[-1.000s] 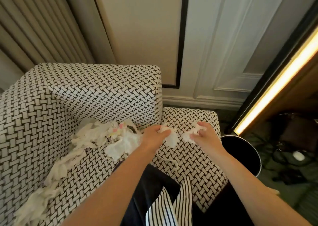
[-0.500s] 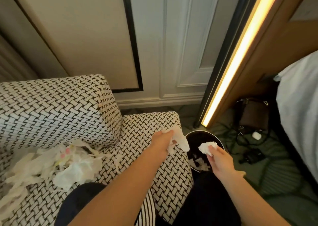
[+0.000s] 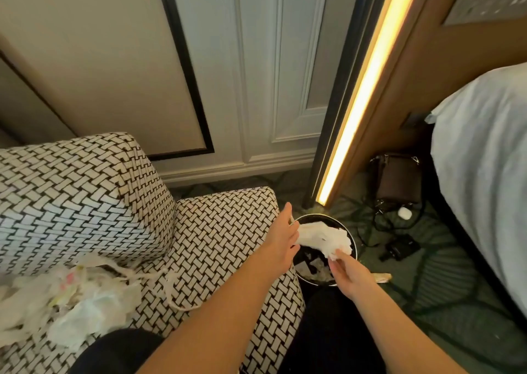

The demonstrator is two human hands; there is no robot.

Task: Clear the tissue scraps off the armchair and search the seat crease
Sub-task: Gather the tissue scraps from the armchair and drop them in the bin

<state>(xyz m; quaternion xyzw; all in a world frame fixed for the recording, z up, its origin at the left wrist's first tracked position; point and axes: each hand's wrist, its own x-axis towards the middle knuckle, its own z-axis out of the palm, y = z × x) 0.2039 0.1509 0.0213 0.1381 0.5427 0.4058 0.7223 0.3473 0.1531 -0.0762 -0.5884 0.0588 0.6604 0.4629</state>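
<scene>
Left hand [image 3: 281, 241] and right hand [image 3: 348, 275] moved over the round black bin [image 3: 319, 216], both pinching crumpled tissue [image 3: 322, 236].

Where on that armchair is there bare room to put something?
The armrest's far end is bare, between the chair back and the bin. The seat is crowded with tissue scraps; left hand and right hand hold tissue over the bin.
</scene>
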